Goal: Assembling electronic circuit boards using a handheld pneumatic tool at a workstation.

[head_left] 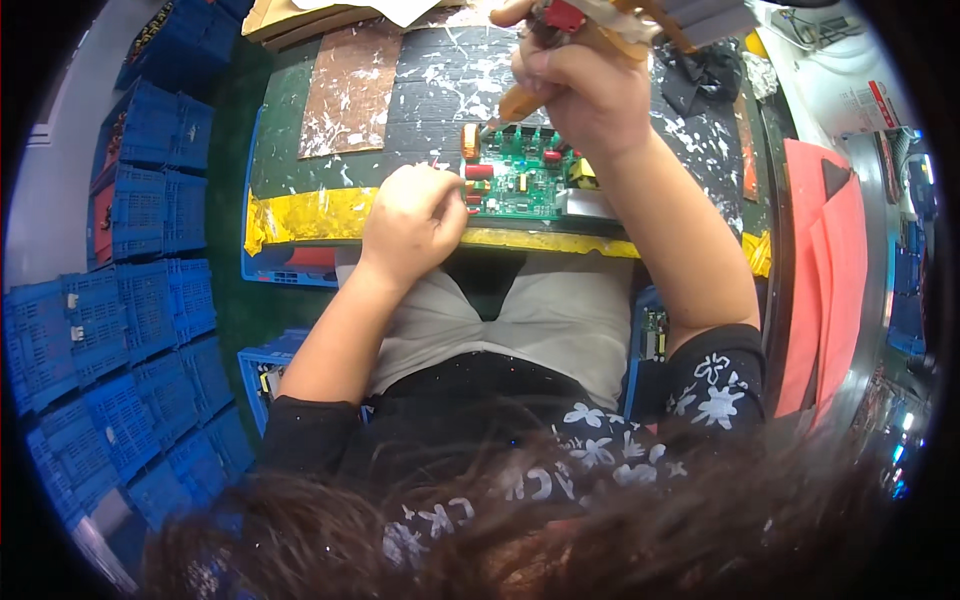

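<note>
A green circuit board (pixel 520 185) lies on the work table in front of me, crowded with parts. A copper-wound coil (pixel 470 141) stands at its far left corner, and red cylindrical parts sit along its left side. My right hand (pixel 590 85) is wrapped round a glue gun (pixel 566 16), whose orange-brown nozzle points down left, its tip close to the coil. My left hand (pixel 412 218) is closed at the board's left edge. Its fingertips are hidden, so what they grip cannot be made out; a small reddish wire end shows just beyond the knuckles.
Yellow tape (pixel 310 217) runs along the table's near edge. A brown board (pixel 350 90) lies at the left, black plastic (pixel 705 75) at the right. Blue crates (pixel 150 210) are stacked along the left; red-pink sheets (pixel 825 240) hang at the right.
</note>
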`<act>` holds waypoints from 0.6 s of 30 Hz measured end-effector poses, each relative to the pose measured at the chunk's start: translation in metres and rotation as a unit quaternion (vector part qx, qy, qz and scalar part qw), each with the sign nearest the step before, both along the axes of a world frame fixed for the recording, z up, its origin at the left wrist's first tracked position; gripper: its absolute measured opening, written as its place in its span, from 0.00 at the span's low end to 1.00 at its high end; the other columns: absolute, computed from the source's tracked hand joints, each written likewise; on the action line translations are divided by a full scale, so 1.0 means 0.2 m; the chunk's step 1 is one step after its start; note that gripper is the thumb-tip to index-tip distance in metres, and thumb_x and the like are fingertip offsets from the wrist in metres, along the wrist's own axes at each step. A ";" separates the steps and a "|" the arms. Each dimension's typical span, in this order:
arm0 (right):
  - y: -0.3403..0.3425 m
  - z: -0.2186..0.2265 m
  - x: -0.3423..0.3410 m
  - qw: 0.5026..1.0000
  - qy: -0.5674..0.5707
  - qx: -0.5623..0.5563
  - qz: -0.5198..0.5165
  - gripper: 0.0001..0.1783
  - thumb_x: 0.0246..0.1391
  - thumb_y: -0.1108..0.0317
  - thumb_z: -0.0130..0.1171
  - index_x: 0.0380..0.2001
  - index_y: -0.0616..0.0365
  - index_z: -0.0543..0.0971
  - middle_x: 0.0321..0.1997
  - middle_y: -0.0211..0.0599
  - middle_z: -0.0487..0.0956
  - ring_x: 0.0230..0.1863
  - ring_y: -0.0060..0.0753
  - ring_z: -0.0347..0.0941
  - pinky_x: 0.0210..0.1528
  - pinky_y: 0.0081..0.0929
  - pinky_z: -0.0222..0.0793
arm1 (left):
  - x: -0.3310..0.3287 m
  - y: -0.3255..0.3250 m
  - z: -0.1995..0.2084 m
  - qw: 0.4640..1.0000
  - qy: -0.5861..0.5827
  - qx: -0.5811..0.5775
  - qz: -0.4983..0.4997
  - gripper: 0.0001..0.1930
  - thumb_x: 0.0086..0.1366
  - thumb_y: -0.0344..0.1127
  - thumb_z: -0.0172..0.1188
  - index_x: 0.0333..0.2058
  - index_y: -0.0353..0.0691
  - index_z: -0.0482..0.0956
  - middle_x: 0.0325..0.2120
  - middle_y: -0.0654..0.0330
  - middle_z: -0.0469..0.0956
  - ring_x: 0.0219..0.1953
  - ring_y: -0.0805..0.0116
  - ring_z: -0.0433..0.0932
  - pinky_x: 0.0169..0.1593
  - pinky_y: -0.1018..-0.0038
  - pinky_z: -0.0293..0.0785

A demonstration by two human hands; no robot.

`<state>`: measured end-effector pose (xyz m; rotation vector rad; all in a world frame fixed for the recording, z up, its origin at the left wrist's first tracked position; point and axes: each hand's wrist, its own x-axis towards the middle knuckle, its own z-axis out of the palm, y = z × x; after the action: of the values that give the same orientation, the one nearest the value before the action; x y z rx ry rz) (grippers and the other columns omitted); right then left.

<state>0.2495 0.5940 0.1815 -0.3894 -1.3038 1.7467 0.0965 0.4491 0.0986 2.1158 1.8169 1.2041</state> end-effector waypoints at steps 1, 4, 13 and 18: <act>0.00 -0.01 0.00 1.000 0.025 0.005 0.008 0.32 0.39 0.84 0.50 0.54 0.66 0.66 0.41 0.49 0.76 0.25 0.29 0.73 0.26 0.24 0.72 | 0.00 0.00 0.00 1.000 0.002 0.001 -0.006 0.05 0.51 0.23 0.58 0.29 0.35 0.78 0.24 0.53 0.76 0.28 0.54 0.75 0.36 0.65 0.72; 0.02 -0.06 0.00 0.994 0.103 -0.016 0.014 0.34 0.38 0.84 0.51 0.56 0.64 0.67 0.40 0.50 0.76 0.30 0.29 0.73 0.30 0.26 0.73 | 0.01 0.00 -0.01 1.000 -0.002 0.004 -0.004 0.05 0.51 0.23 0.58 0.29 0.35 0.78 0.24 0.53 0.77 0.29 0.54 0.76 0.36 0.65 0.72; 0.00 -0.06 0.00 0.996 0.076 -0.048 -0.011 0.33 0.38 0.84 0.52 0.55 0.63 0.68 0.39 0.47 0.76 0.30 0.30 0.74 0.32 0.24 0.72 | 0.00 0.02 -0.03 1.000 -0.007 0.023 -0.008 0.05 0.50 0.25 0.59 0.28 0.38 0.77 0.21 0.54 0.75 0.26 0.54 0.74 0.34 0.63 0.71; 0.00 -0.03 0.00 0.997 0.075 -0.024 0.000 0.33 0.39 0.85 0.51 0.54 0.64 0.67 0.42 0.49 0.75 0.29 0.29 0.74 0.25 0.25 0.74 | 0.00 0.01 -0.01 1.000 0.007 -0.009 0.002 0.05 0.51 0.23 0.58 0.29 0.35 0.78 0.25 0.53 0.77 0.28 0.54 0.76 0.36 0.65 0.72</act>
<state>0.2495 0.5945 0.1746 -0.2795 -1.1580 1.7750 0.0960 0.4510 0.0957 2.1183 1.8309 1.1711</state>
